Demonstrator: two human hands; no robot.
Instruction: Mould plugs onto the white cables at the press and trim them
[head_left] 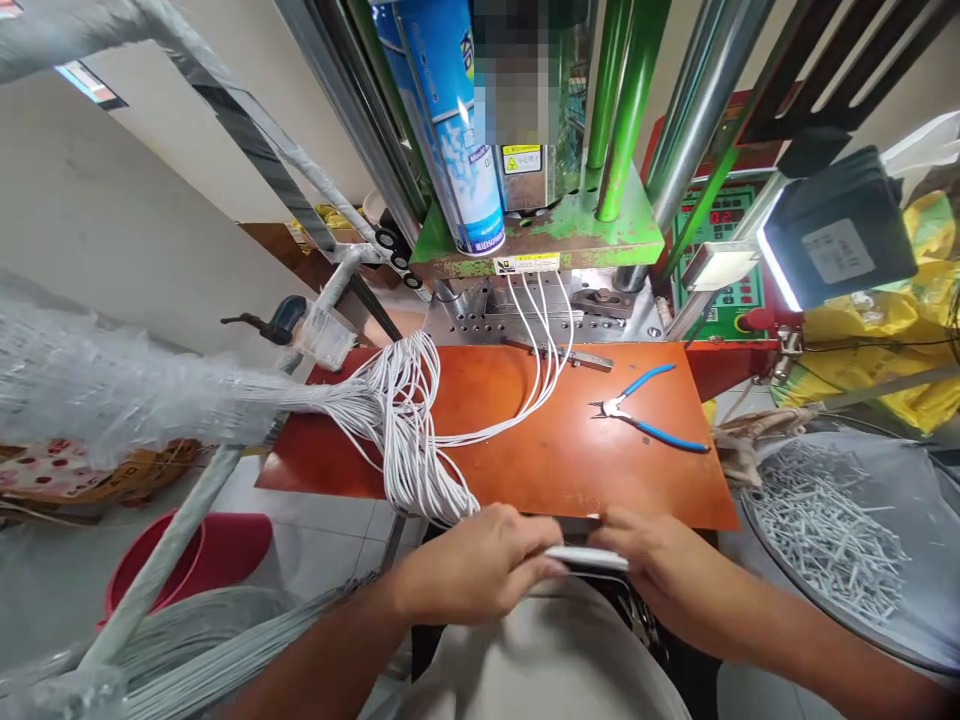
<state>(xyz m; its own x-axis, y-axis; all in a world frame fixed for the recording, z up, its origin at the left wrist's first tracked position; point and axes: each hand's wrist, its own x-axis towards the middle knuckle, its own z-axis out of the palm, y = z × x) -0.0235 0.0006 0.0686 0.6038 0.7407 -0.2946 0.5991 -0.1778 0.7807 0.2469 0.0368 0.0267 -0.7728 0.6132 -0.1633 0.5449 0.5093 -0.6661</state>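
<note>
White cable section within the grip, long axis crosswise; left hand and right hand close around opposite ends (fingertips blurred), equally near. Beyond the grip: orange board's near edge, bare surface, then side-cutting pliers; cable bundle beside the left hand.

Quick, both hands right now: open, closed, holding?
Left hand: closed, holding a blurred white piece near one end.
Right hand: closed, on the piece's other end.

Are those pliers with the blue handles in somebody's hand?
No, the blue-handled pliers lie on the orange board, apart from the left hand and right hand.
</note>
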